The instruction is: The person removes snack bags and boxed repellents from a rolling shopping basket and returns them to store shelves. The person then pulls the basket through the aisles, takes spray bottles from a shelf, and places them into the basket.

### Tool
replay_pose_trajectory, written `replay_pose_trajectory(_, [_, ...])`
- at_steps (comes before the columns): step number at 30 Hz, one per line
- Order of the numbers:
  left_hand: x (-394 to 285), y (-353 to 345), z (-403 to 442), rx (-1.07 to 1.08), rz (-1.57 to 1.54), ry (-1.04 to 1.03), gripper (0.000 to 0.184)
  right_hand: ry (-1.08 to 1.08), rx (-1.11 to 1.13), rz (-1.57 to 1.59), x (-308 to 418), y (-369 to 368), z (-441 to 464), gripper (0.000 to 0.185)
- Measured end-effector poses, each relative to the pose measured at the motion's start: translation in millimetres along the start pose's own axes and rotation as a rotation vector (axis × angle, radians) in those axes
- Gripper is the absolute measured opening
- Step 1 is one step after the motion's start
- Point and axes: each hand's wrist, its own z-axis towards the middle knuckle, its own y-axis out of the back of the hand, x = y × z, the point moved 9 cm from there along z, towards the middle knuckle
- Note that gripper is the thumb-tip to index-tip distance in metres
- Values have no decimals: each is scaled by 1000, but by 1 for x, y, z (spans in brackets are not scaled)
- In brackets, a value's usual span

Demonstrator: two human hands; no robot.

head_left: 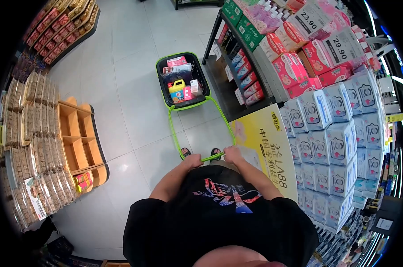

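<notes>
Both my hands grip the bright green handle (174, 133) of a black shopping basket (163, 80) with a green rim. My left hand (193, 160) is closed round the handle's near left corner, and my right hand (232, 154) round its near right corner. The basket stands on the floor ahead of my feet. In it lie a yellow-handled bottle (177, 89) with a blue label, a white box (195, 86), a small pink pack (187, 93) and a pink box (177, 61) at the far end. A dark package lies between them, partly hidden.
At right, a black shelf rack (210, 66) holds bottles and red boxes (290, 69), close beside the basket. Stacked white-blue packs (315, 111) and a yellow sign board (259, 138) flank my right arm. Wooden bins (74, 118) and packaged food (43, 142) stand left, across grey tiles.
</notes>
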Motion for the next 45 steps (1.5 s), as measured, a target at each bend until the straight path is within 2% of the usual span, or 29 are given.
replay_pose_trajectory(4, [16,11,14,31,-1,64,44,11,83,70,-5,-12,8,26])
replay_pose_trajectory(8, [29,9,29,25,71,72,44,-88,103,236,-22,-12,13,28])
replay_pose_trajectory(13, [39,18,37,-9,-14,212,43,-39,-26,311,-37,-3,43,23])
replay_pose_trajectory(16, [39,33,39,70,-47,340,41,26,-84,458,-42,6,70,19])
replay_pose_trajectory(20, [46,49,53,-31,-159,338,39,2,-132,616,-74,18,104,16])
replay_pose_trajectory(22, [60,40,63,143,-136,447,38,-116,-340,756,-111,22,113,14])
replay_pose_trajectory(23, [66,46,74,160,-137,455,38,-123,-325,765,-125,16,117,14])
replay_pose_trajectory(26, [84,45,92,306,-118,470,41,-349,-256,808,-188,-40,116,18])
replay_pose_trajectory(30, [119,124,156,-38,-250,523,42,-560,28,865,-226,-107,80,22])
replay_pose_trajectory(32, [136,180,186,-303,-317,629,41,-637,142,833,-227,-132,63,22])
replay_pose_trajectory(35, [158,251,241,-587,-383,588,42,-678,158,971,-224,-153,55,23])
replay_pose_trajectory(37, [156,302,270,-799,-303,535,45,-747,27,937,-225,-130,59,19])
replay_pose_trajectory(38, [155,324,282,-854,-269,529,47,-748,42,935,-218,-114,71,19])
replay_pose_trajectory(39, [153,346,292,-913,-233,518,48,-695,-158,970,-214,-78,94,15])
replay_pose_trajectory(40, [155,359,303,-916,-234,537,54,-636,-358,999,-211,-42,118,12])
replay_pose_trajectory(42, [161,378,320,-916,-238,561,60,-603,-402,1022,-205,-9,170,11])
replay_pose_trajectory(44, [163,388,333,-885,-176,573,74,-393,-546,1049,-190,39,232,14])
replay_pose_trajectory(45, [165,391,339,-878,-178,579,74,-352,-543,1115,-182,49,268,16])
